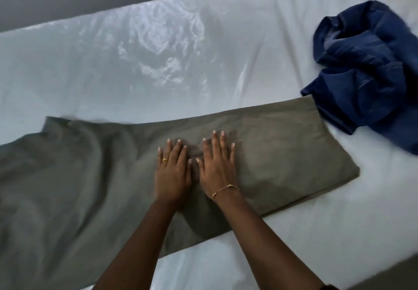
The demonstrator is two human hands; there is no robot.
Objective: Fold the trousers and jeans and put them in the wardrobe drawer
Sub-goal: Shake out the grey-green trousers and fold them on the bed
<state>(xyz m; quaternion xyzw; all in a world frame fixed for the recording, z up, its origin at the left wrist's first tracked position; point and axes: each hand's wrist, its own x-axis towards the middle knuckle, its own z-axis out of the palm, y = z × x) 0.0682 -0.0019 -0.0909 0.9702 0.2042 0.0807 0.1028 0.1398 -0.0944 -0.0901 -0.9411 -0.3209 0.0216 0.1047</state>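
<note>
Two flat hands, the left hand (173,172) and right hand (218,165), press with straight fingers on the olive trousers (282,154), which lie along the bed's (294,244) near edge. Cloth looks soft, light; better to take its folded right end. Blue jeans (366,68) lie crumpled near the right edge.

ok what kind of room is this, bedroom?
Probably a bedroom: the work surface looks like a bed with a white sheet under shiny plastic film. Olive trousers lie flat on it, and a crumpled blue garment sits at their right. No wardrobe is in view.
</note>
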